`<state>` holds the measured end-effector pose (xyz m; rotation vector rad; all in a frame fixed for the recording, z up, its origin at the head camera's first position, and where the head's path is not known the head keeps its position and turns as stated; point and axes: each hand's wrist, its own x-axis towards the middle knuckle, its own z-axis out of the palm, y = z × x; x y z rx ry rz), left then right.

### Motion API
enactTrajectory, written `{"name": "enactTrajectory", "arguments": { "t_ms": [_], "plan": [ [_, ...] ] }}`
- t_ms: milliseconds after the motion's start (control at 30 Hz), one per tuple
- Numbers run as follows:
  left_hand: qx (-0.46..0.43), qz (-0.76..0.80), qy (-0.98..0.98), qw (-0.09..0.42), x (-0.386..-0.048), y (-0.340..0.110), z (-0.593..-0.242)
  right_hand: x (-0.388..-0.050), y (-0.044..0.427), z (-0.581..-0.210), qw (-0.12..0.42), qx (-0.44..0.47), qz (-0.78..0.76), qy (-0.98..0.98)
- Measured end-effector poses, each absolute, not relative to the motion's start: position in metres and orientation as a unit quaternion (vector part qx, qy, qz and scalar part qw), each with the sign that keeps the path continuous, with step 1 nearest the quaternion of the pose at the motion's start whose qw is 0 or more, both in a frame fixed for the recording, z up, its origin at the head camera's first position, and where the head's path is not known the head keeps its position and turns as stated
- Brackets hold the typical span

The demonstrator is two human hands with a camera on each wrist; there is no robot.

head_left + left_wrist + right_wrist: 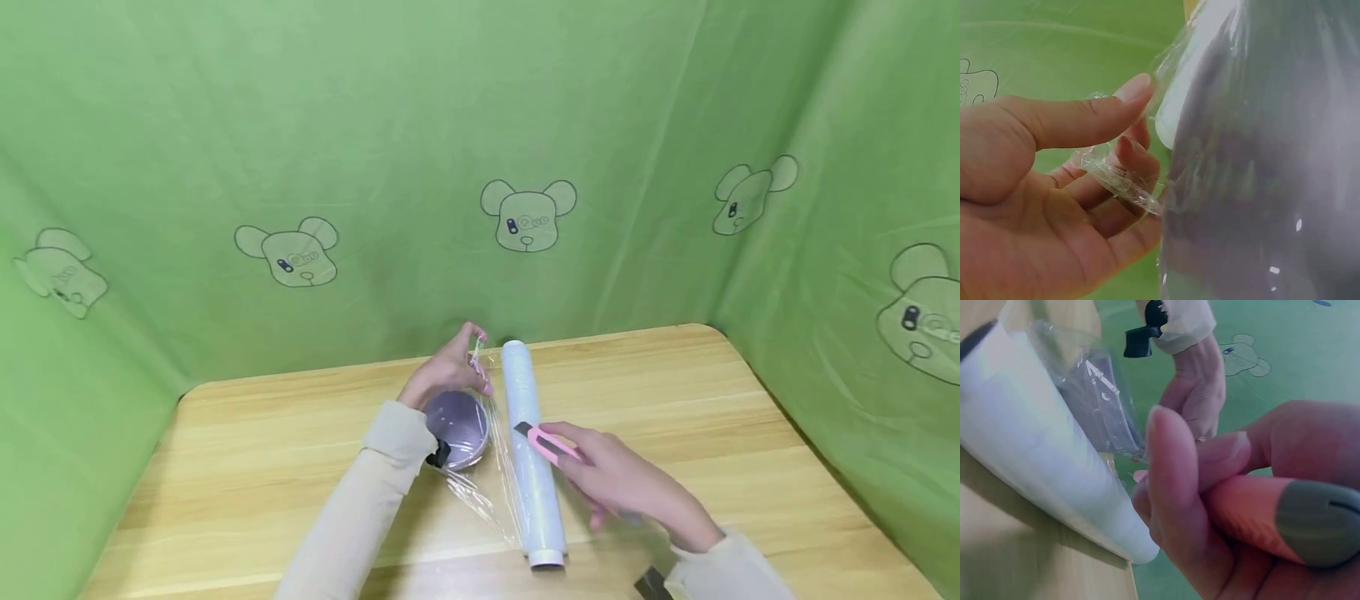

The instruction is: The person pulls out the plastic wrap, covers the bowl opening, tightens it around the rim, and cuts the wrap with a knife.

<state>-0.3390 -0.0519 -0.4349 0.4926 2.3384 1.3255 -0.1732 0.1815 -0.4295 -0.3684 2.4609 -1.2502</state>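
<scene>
A bowl (456, 427) with a greyish inside stands on the table under clear film (468, 492), which runs from it to a long roll of film (534, 467). My left hand (450, 365) pinches the film's bunched edge at the far side of the bowl; in the left wrist view the fingers of the hand (1079, 181) curl round the crumpled film (1119, 181). My right hand (611, 471) grips a pink cutter (551, 444), its dark blade end over the roll's middle. The right wrist view shows the cutter's grey end (1319, 522) in the hand (1210, 506).
The wooden table (285, 467) has its far edge against a green curtain (405, 167) printed with bear heads. A dark object (652, 583) shows at the bottom, beside my right sleeve.
</scene>
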Motion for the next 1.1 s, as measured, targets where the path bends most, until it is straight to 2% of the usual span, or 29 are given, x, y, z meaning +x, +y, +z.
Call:
{"name": "enactTrajectory", "arguments": {
  "t_ms": [233, 500, 633, 833, 1100],
  "plan": [
    [0.171, 0.517, 0.807, 0.228, -0.339, -0.054, -0.438, -0.192, 0.162, -0.429, 0.211, -0.13, -0.443, 0.862],
    [0.177, 0.533, 0.789, 0.249, -0.342, -0.051, -0.438, -0.187, 0.158, -0.428, 0.262, -0.133, -0.45, 0.844],
    [0.19, 0.545, 0.774, 0.262, -0.342, -0.049, -0.441, -0.184, 0.159, -0.429, 0.264, -0.143, -0.443, 0.845],
    [0.22, 0.531, 0.779, 0.25, -0.34, -0.046, -0.445, -0.182, 0.167, -0.432, 0.265, -0.145, -0.445, 0.843],
    [0.244, 0.521, 0.775, 0.262, -0.339, -0.042, -0.45, -0.177, 0.185, -0.433, 0.291, -0.15, -0.483, 0.812]
  ]
}}
